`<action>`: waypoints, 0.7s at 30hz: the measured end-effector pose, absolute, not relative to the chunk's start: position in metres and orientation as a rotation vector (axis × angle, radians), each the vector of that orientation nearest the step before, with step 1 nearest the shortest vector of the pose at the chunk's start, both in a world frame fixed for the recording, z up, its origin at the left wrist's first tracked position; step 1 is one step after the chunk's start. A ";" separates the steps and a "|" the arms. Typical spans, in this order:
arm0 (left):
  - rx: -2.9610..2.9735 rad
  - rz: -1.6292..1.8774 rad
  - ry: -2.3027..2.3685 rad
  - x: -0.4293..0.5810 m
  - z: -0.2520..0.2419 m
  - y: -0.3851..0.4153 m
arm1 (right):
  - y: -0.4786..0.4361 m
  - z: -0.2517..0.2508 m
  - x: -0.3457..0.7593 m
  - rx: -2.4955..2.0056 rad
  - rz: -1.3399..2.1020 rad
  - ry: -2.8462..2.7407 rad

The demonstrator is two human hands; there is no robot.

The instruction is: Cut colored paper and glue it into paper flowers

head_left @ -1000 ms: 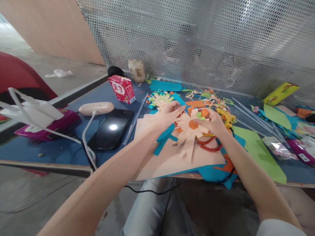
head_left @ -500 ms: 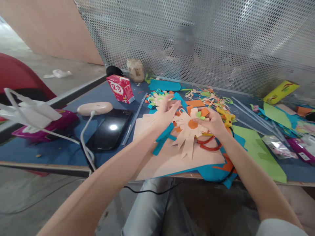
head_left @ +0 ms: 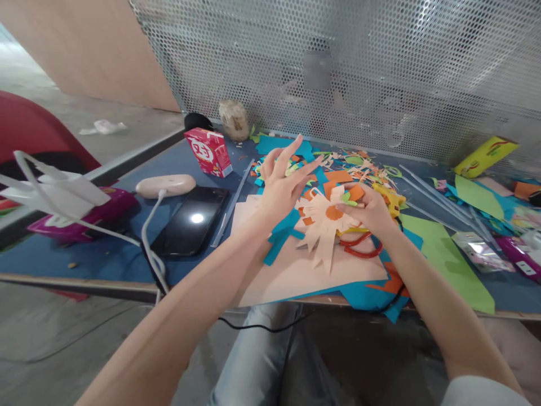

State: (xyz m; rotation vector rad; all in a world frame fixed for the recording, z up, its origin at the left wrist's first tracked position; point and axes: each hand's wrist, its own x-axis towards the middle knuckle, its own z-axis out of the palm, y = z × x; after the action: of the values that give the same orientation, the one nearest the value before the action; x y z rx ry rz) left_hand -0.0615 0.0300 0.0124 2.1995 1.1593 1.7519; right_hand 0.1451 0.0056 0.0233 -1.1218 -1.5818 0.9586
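My right hand (head_left: 367, 210) pinches the right side of a paper flower (head_left: 323, 223), cream with an orange centre, orange pieces, small green leaves and notched tails. With fingers spread, my left hand (head_left: 282, 180) is raised to the left of the flower, holding nothing. Beneath lie a cream paper sheet (head_left: 262, 285) and blue paper strips (head_left: 279, 242). Red-handled scissors (head_left: 362, 248) rest just below my right hand. A yellow glue gun (head_left: 391, 200) lies behind that hand. Behind my left hand, another paper flower (head_left: 292, 166) is partly hidden.
On the left are a black phone (head_left: 192, 221), a white charging device (head_left: 165, 185), a purple power strip (head_left: 84, 214) and a red drink carton (head_left: 209, 152). Paper scraps (head_left: 359, 163) litter the back. Green paper (head_left: 448, 259) and clear sticks (head_left: 439, 194) lie right. A perforated metal panel (head_left: 253, 56) stands behind.
My left hand has moved off the flower, up and to the left, and its fingers have spread. My right hand keeps its hold on the flower, nearly still.
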 end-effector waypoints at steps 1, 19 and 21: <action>2.190 1.755 1.168 -0.061 0.012 0.031 | 0.005 0.023 0.146 -1.125 0.935 -1.603; 1.472 1.214 0.862 -0.050 -0.005 0.041 | 0.006 0.022 0.146 -1.143 0.923 -1.632; 1.317 1.198 0.792 -0.050 -0.005 0.041 | 0.005 0.024 0.145 -1.140 0.975 -1.588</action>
State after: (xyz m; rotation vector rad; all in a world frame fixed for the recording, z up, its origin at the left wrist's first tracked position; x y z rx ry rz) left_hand -0.0496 0.0406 -0.0051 1.3166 0.7923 1.1982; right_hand 0.1449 0.0053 0.0235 -1.1399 -1.5876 0.9750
